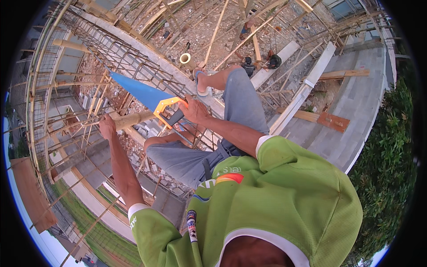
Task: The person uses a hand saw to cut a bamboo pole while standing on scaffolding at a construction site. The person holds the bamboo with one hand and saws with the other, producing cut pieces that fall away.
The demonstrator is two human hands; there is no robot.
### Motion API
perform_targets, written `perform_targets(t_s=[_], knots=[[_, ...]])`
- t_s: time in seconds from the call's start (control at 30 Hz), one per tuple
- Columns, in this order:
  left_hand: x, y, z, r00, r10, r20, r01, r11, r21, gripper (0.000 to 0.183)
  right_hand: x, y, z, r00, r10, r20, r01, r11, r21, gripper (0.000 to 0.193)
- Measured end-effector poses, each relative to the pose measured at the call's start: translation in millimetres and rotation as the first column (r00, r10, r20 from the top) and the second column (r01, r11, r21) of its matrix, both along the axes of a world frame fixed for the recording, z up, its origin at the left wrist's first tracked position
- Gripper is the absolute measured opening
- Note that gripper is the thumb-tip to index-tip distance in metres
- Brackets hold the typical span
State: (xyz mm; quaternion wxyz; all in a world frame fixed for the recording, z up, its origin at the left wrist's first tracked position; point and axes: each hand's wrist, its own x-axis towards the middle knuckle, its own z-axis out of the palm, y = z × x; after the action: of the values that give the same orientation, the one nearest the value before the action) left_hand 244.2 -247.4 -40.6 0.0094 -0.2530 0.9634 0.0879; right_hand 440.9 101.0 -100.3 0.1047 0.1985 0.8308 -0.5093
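Note:
My right hand (195, 110) is wrapped round the orange and black handle of a handsaw (141, 92). The saw's blue blade points up and to the left, above a bundle of steel reinforcing bars. My left hand (107, 127) is closed at the left end of a thick bamboo pole (133, 120). That pole runs rightward toward the saw handle, and its right end is hidden behind it. The blade appears apart from the pole. My bent legs in grey shorts straddle the bars, and one sandalled foot (202, 86) rests on the concrete beam.
Below is rubble-strewn ground with a yellowish pipe (185, 58), slanting timber props (216, 33) and people at work, far off. Rebar and a bamboo scaffold (33, 102) rise at left. A grey block wall (351, 93) and trees (382, 164) stand at right.

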Motion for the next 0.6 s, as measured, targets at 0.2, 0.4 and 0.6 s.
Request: perform_targets(t_s=[0.2,0.4,0.6], knots=[[0.3,3.7,-3.8,0.998,0.051,-0.045,-0.052,0.998,-0.026,0.048,0.8,3.3,8.3,0.999,0.031,0.036,-0.03,0.999,-0.027,0.057],[0.4,4.0,-0.7,0.996,0.074,-0.04,-0.076,0.996,-0.05,0.046,-1.3,-2.0,-1.8,0.999,0.041,0.025,-0.042,0.999,0.017,0.063],[-1.7,2.3,-1.6,0.998,0.053,-0.045,-0.055,0.997,-0.047,0.046,-3.1,-1.4,0.1,0.998,0.053,0.047,-0.053,0.999,0.007,0.06]])
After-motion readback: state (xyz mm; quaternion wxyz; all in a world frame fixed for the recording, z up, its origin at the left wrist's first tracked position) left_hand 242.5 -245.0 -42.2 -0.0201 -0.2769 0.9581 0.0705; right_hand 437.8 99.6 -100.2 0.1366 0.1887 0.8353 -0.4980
